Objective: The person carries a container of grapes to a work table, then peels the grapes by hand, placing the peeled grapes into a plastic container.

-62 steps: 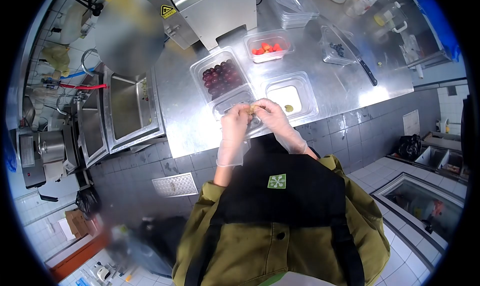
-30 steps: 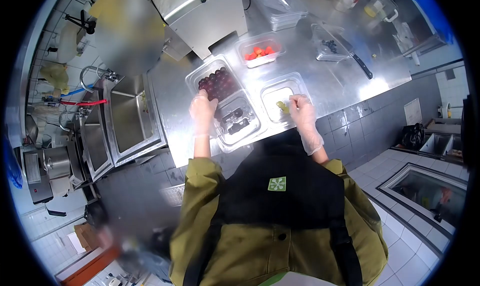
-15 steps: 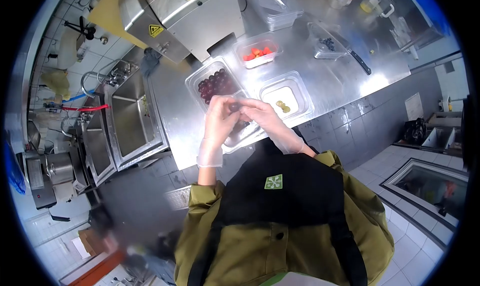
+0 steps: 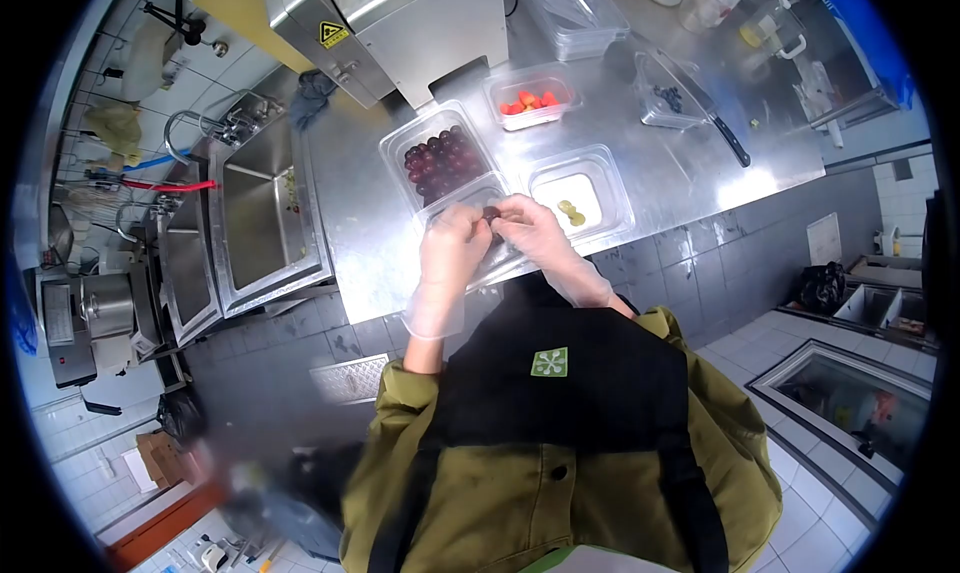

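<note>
My gloved left hand (image 4: 452,256) and gloved right hand (image 4: 540,238) meet over a clear tub at the counter's near edge. Between their fingertips both grip one dark red grape (image 4: 491,214). Behind them a clear container holds many dark grapes (image 4: 440,163). To the right, pale green peeled pieces (image 4: 572,213) lie on the white bottom of another clear container (image 4: 622,211). My hands hide most of the near tub.
Cut strawberries (image 4: 530,103) fill a small tub farther back. Blueberries (image 4: 668,99) sit in a tub beside a black-handled knife (image 4: 733,143). Stacked clear containers (image 4: 580,23) and a steel machine (image 4: 430,33) stand behind; a sink (image 4: 262,218) is left.
My left hand has gone from the dark grapes to the near tub, and my right hand from the pale pieces to meet it. A dark grape is now between their fingers.
</note>
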Motion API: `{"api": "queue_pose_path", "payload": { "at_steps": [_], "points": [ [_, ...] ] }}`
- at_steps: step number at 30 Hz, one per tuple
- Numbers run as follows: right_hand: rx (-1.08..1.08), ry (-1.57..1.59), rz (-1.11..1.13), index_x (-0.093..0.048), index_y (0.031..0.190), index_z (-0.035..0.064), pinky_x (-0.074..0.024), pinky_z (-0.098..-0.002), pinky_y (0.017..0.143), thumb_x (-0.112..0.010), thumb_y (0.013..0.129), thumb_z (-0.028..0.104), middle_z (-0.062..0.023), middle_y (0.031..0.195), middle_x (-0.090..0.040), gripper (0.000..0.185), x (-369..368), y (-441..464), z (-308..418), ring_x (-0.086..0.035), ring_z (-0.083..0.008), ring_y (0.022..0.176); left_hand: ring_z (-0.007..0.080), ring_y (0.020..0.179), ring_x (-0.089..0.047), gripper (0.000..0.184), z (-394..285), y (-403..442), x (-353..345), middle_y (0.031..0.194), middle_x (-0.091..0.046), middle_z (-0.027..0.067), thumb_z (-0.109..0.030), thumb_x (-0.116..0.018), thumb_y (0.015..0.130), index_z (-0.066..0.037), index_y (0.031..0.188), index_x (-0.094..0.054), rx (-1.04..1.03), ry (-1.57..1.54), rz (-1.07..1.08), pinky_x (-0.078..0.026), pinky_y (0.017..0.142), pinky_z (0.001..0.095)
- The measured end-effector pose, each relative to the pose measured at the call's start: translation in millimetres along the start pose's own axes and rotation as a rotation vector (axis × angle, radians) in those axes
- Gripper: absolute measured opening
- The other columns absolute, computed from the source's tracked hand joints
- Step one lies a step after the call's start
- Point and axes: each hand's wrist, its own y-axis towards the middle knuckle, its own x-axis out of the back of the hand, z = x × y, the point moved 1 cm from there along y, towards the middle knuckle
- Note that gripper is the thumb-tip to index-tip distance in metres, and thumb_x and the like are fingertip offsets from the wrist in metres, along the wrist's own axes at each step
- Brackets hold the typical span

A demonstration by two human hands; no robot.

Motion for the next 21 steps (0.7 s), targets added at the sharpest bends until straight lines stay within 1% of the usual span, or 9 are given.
{"api": "queue_pose_path", "payload": {
  "at_steps": [2, 5, 8, 11, 14, 17, 20, 21],
  "points": [
    [0.006, -0.079, -0.023, -0.059, 0.105, 0.0019, -0.0438, -0.0242, 0.077, -0.061, 0.085, 0.009, -0.0039, 0.091, -0.061, 0.022, 0.7, -0.1, -2.6, -0.056, -0.0099, 0.086, 0.0232, 0.064, -0.064, 0.008, 1.4, -0.2, -2.6, 0.074, -0.062, 0.0096, -0.004, -0.066, 0.072, -0.004, 0.078, -0.060, -0.016, 0.083, 0.030, -0.051, 0.058, 0.0312],
    [-0.007, -0.181, 0.003, -0.059, 0.103, 0.0007, -0.0435, -0.0240, 0.076, -0.059, 0.085, 0.010, -0.0038, 0.089, -0.061, 0.020, 3.9, 1.0, -9.3, -0.055, -0.0096, 0.084, 0.0247, 0.063, -0.064, 0.006, 7.2, -0.9, -6.2, 0.074, -0.063, 0.0096, -0.005, -0.065, 0.073, -0.006, 0.077, -0.060, -0.020, 0.122, 0.067, -0.050, 0.057, 0.0329],
    [-0.009, -0.002, 0.075, -0.058, 0.105, 0.0005, -0.0440, -0.0242, 0.076, -0.056, 0.087, 0.013, -0.0043, 0.092, -0.060, 0.022, 6.8, 6.4, -26.0, -0.057, -0.0106, 0.083, 0.0252, 0.063, -0.063, 0.006, 17.3, -0.1, -7.7, 0.073, -0.063, 0.0097, -0.005, -0.063, 0.073, -0.006, 0.078, -0.060, -0.012, 0.042, 0.109, -0.050, 0.057, 0.0323],
    [-0.158, 0.246, 0.085, -0.056, 0.108, -0.0002, -0.0449, -0.0247, 0.076, -0.053, 0.089, 0.015, -0.0054, 0.095, -0.060, 0.025, 0.3, 4.9, -19.2, -0.058, -0.0124, 0.083, 0.0315, 0.060, -0.061, 0.004, 23.9, 1.2, -7.8, 0.068, -0.062, 0.0113, -0.013, -0.061, 0.074, -0.011, 0.078, -0.061, 0.099, -0.074, 0.185, -0.048, 0.054, 0.0391],
    [-0.156, 0.364, 0.107, -0.054, 0.111, -0.0002, -0.0455, -0.0250, 0.076, -0.050, 0.090, 0.015, -0.0062, 0.096, -0.059, 0.026, 2.0, 12.3, -37.6, -0.059, -0.0145, 0.084, 0.0306, 0.061, -0.062, 0.006, 26.4, 1.5, -6.9, 0.068, -0.062, 0.0119, -0.014, -0.061, 0.075, -0.012, 0.080, -0.062, 0.067, -0.098, 0.180, -0.048, 0.054, 0.0377],
    [-0.193, 0.335, 0.068, -0.053, 0.109, -0.0005, -0.0459, -0.0256, 0.075, -0.049, 0.092, 0.016, -0.0062, 0.093, -0.058, 0.025, -2.3, 12.3, -28.7, -0.059, -0.0154, 0.084, 0.0290, 0.062, -0.063, 0.007, 37.8, -1.7, -6.0, 0.068, -0.062, 0.0129, -0.016, -0.061, 0.076, -0.012, 0.082, -0.062, 0.219, -0.148, 0.259, -0.048, 0.055, 0.0363],
    [-0.171, 0.374, 0.119, -0.053, 0.106, -0.0003, -0.0459, -0.0257, 0.073, -0.048, 0.092, 0.016, -0.0060, 0.090, -0.058, 0.022, -0.8, 16.4, -29.1, -0.059, -0.0147, 0.080, 0.0050, 0.062, -0.050, 0.004, 48.0, -5.5, -10.9, 0.066, -0.056, -0.0005, -0.004, -0.056, 0.082, -0.002, 0.083, -0.059, 0.265, -0.315, 0.257, -0.042, 0.056, 0.0221],
    [-0.166, 0.388, 0.145, -0.053, 0.105, -0.0003, -0.0459, -0.0256, 0.072, -0.047, 0.093, 0.016, -0.0061, 0.089, -0.058, 0.021, -0.5, 16.3, -29.3, -0.058, -0.0141, 0.079, 0.0050, 0.062, -0.050, 0.005, 47.7, -4.9, -10.5, 0.068, -0.057, -0.0009, -0.004, -0.055, 0.083, -0.002, 0.085, -0.059, 0.286, -0.297, 0.250, -0.042, 0.056, 0.0220]
  ]
}}
